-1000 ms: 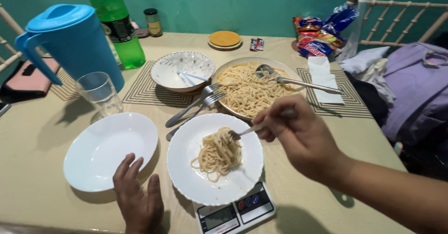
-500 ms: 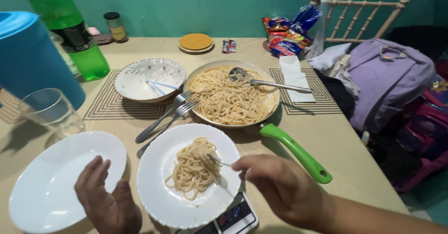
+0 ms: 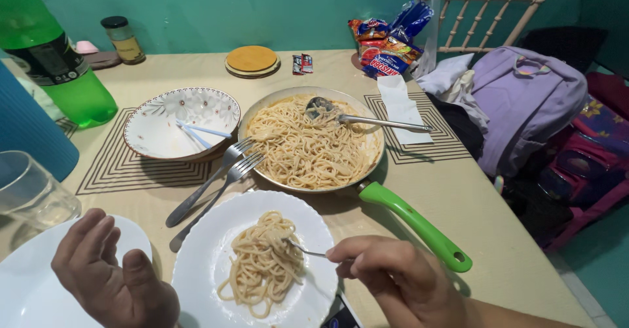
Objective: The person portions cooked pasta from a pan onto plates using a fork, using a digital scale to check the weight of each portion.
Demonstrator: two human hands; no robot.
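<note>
While the right hand [image 3: 400, 279] grips a fork [image 3: 303, 249] sunk in the spaghetti [image 3: 262, 262] on the white plate [image 3: 203, 262] | left hand [image 3: 108, 275] now lifted off the bench, open, holding 0 things, beside plate 2 [image 3: 26, 295] | fork stays put since 0.5 s ago | pan [image 3: 308, 141] behind.

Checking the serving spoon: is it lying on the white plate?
No, the serving spoon rests in the pan on the spaghetti; the plate holds only the fork.

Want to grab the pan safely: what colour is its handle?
Bright green handle, clearest in the head view.
</note>
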